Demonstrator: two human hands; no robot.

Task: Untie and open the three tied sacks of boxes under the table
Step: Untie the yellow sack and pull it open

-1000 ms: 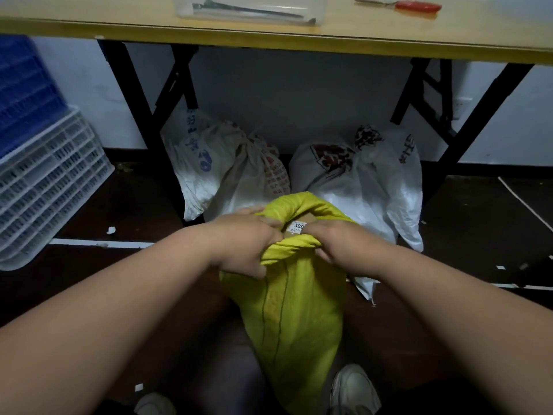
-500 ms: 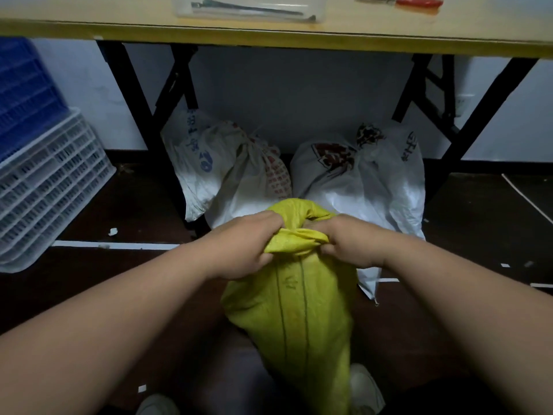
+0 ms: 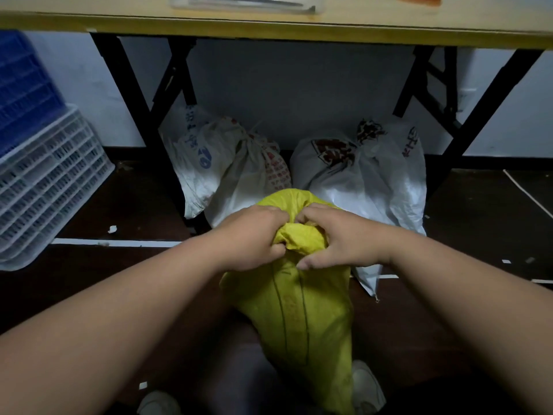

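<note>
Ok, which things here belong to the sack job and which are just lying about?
Job:
yellow woven sack, neck in both hands' grip: left hand, right hand
two white tied sacks under the table

Lying about:
white plastic crate
blue crate
clear tray on the table

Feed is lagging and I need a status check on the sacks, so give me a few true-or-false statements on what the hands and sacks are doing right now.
1. Both the left hand and right hand grip the bunched neck of the yellow sack. True.
2. Two white sacks sit under the table, necks tied. True.
3. The yellow sack lies on the tabletop. False: it stands on the floor between the person's feet.
4. The right hand holds scissors. False: it holds only sack fabric.
</note>
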